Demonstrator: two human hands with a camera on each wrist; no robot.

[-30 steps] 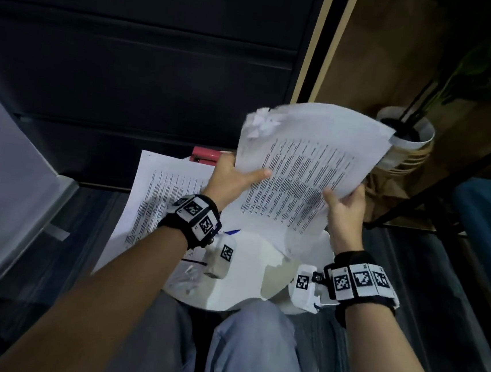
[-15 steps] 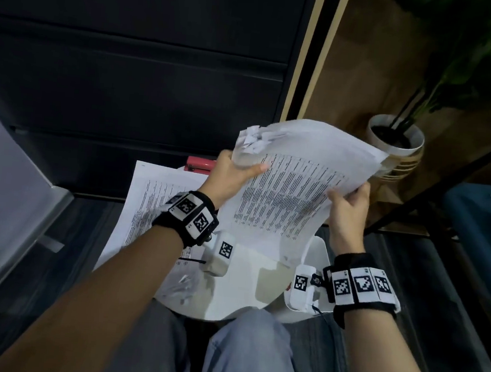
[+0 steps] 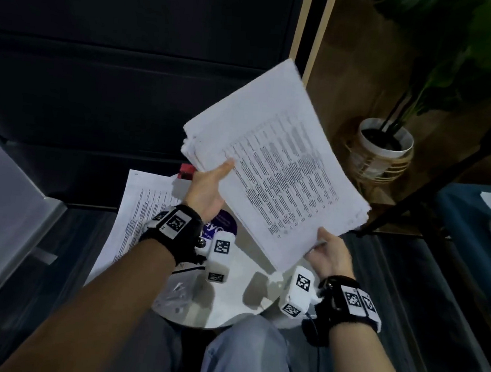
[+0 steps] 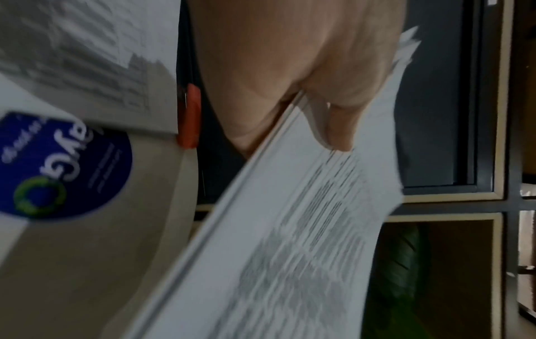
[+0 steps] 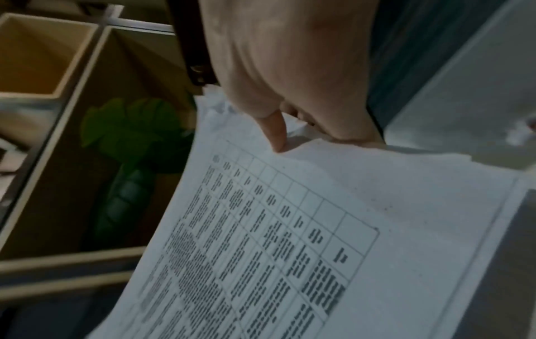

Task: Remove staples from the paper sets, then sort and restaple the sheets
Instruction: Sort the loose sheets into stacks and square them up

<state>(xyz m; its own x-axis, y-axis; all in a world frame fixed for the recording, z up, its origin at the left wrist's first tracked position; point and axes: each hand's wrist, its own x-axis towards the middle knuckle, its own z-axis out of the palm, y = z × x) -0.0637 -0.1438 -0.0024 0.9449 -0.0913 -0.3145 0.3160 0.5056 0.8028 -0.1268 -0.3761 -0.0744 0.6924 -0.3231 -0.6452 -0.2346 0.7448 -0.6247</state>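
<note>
The paper stack (image 3: pixel 272 170) is held in the air above the round white worktop (image 3: pixel 226 310), its long axis slanting from the near right corner up and away. The left hand (image 3: pixel 207 191) clamps the left edge, thumb on top; the right hand (image 3: pixel 329 254) pinches the near corner, so both are equally close. Against the earlier frames, the stack has turned more upright and the crumpled corner no longer shows.

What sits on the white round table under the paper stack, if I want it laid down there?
The paper stack is held in the air by the left hand and right hand. On the white table below lie printed sheets, a purple sticker and a red item; the near part looks bare.
</note>
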